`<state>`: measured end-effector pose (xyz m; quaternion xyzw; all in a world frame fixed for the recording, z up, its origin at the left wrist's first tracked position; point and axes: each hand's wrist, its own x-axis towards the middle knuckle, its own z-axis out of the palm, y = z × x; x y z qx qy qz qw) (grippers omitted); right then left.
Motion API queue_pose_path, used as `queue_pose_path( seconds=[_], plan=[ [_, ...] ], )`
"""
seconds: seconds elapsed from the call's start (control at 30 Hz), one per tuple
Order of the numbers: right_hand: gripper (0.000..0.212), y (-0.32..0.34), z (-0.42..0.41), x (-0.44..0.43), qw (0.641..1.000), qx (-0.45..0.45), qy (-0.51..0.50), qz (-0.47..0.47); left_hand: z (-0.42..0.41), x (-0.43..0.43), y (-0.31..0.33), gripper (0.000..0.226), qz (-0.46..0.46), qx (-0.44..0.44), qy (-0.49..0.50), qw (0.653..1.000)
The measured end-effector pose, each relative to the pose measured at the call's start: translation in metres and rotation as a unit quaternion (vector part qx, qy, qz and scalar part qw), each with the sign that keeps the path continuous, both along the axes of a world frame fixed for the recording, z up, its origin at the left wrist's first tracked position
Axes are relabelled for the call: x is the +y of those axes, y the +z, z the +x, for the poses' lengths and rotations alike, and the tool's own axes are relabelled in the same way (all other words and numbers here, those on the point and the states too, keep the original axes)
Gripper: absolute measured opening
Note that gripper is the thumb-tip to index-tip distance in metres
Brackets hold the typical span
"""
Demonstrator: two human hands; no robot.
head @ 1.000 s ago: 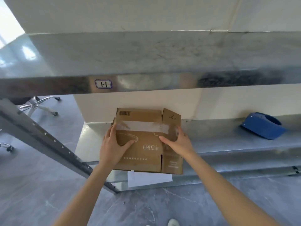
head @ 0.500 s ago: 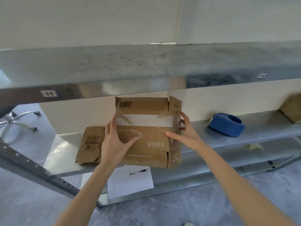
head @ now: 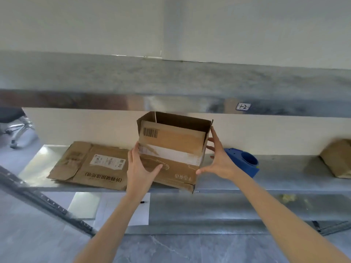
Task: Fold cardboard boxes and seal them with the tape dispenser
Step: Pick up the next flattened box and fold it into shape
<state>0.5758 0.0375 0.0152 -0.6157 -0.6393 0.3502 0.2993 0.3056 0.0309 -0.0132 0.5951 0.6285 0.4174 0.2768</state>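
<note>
Cardboard box (head: 171, 141) is opened out into a hollow rectangle and held just above the front edge of the metal shelf (head: 284, 177). Its open mouth tilts up toward 12 o'clock and its loose flaps hang toward 6 o'clock. Its long axis runs from 9 to 3 o'clock, spanning the gap between the two hands.

The left hand (head: 139, 171) has a narrow grip on the box's 9 o'clock edge, with the thumb across the printed front and the fingers behind. The right hand (head: 221, 162) is spread wide. Its straight fingers (head: 214, 137) lie flat on the 3 o'clock end wall and its thumb rests under the front corner, bracing rather than clasping.

The blue tape dispenser (head: 245, 162) sits on the shelf at 3 o'clock from the box, just beyond the right hand, so that hand is plainly the nearer one to fetch it. The flaps likely need closing first. A flattened carton (head: 91, 164) lies on the shelf at 9 o'clock.
</note>
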Motion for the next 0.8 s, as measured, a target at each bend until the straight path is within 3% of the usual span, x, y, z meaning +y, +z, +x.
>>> queue_pose_path(
  seconds=[0.23, 0.47, 0.8],
  plan=[
    [0.145, -0.004, 0.019, 0.008, 0.998, -0.042, 0.047, 0.003, 0.023, -0.016, -0.005, 0.108, -0.015, -0.008, -0.003, 1.0],
    [0.124, -0.004, 0.029, 0.0, 0.997, -0.071, 0.019, 0.034, 0.01, -0.017, -0.008, 0.084, 0.008, 0.026, -0.027, 0.999],
    [0.122, 0.018, 0.003, -0.012, 0.997, 0.045, -0.018, 0.064, -0.011, -0.003, 0.033, 0.088, 0.077, -0.034, -0.065, 0.994]
  ],
)
